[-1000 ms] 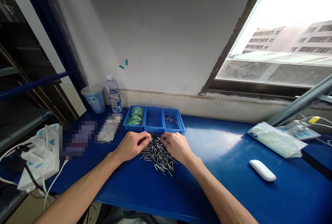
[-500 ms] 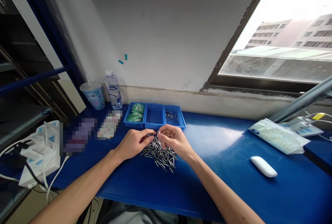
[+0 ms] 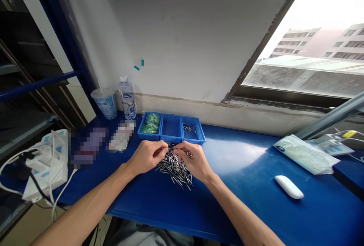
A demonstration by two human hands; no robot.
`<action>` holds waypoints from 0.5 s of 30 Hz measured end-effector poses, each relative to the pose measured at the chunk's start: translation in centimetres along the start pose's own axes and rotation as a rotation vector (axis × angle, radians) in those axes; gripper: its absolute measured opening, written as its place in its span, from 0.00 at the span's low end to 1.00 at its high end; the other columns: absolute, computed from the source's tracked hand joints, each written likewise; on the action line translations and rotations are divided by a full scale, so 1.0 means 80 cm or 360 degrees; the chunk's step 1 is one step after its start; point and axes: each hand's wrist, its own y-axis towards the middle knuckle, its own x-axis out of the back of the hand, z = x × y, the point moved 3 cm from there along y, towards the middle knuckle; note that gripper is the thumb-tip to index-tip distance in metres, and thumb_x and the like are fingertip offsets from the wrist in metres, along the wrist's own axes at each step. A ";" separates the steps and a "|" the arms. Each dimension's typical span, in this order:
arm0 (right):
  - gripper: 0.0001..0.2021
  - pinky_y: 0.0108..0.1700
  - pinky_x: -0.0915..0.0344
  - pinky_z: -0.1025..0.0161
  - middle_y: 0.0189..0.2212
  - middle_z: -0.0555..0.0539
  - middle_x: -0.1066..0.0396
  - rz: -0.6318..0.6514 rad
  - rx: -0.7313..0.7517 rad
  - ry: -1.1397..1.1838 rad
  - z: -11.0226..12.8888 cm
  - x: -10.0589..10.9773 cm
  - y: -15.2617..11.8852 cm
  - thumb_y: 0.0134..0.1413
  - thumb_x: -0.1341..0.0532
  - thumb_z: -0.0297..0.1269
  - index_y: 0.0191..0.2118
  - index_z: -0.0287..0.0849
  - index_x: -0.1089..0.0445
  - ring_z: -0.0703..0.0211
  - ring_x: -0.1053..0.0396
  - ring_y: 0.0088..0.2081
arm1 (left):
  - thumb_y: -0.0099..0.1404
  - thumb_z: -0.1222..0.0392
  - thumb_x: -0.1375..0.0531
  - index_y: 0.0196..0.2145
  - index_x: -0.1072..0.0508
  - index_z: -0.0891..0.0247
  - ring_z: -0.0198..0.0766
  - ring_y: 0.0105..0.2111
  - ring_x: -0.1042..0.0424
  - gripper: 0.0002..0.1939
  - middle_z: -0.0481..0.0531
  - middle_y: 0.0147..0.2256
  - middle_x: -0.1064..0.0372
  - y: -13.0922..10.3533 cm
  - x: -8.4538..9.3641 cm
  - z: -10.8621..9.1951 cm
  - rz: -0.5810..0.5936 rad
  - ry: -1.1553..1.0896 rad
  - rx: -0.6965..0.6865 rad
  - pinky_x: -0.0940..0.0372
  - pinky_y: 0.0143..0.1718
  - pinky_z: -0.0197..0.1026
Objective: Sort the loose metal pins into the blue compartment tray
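A heap of thin silvery metal pins (image 3: pixel 176 172) lies on the blue table, under and between my two hands. Over its left side, my left hand (image 3: pixel 148 156) has thumb and forefinger pinched together. My right hand (image 3: pixel 195 158) is over the right side, its fingers curled and the thumb near the forefinger. Whatever sits in either pinch is too small to make out. Just behind the heap stands a blue three-part tray (image 3: pixel 171 139). Green packets (image 3: pixel 151 122) fill its left compartment, the middle one shows a bare floor, and a few pins (image 3: pixel 190 128) lie in the right one.
A lidded cup (image 3: pixel 105 103) and a water bottle (image 3: pixel 127 100) stand at the back left. Power strips with cables (image 3: pixel 48 166) lie at the left edge. On the right are a white computer mouse (image 3: pixel 289 187) and a plastic packet (image 3: pixel 305 154). A wall and window rise behind.
My fingertips, close together before, are now slightly farther apart. The right hand has turned a little over the heap. The whole view has shifted slightly.
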 end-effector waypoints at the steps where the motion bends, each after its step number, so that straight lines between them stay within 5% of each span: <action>1: 0.18 0.29 0.39 0.65 0.22 0.51 0.29 -0.0009 0.0046 -0.0097 0.001 -0.001 0.000 0.72 0.43 0.49 0.33 0.43 0.28 0.62 0.33 0.23 | 0.78 0.59 0.46 0.39 0.26 0.61 0.33 0.24 0.33 0.11 0.44 0.26 0.31 0.000 -0.001 -0.001 0.0014 0.0021 -0.0047 0.42 0.30 0.36; 8: 0.29 0.28 0.48 0.66 0.18 0.54 0.43 0.0040 0.0138 -0.0435 0.000 -0.016 0.000 0.77 0.54 0.51 0.22 0.45 0.45 0.66 0.48 0.21 | 0.80 0.59 0.47 0.35 0.27 0.63 0.37 0.29 0.28 0.15 0.50 0.30 0.27 0.000 -0.012 -0.007 0.0077 0.0193 -0.0315 0.40 0.32 0.39; 15: 0.22 0.32 0.39 0.66 0.24 0.50 0.28 -0.0084 0.0158 -0.0447 0.005 -0.005 -0.001 0.76 0.51 0.43 0.29 0.44 0.31 0.62 0.34 0.25 | 0.79 0.58 0.45 0.40 0.25 0.61 0.37 0.32 0.26 0.11 0.49 0.33 0.24 0.003 -0.003 -0.005 0.0012 0.0028 -0.0116 0.36 0.37 0.39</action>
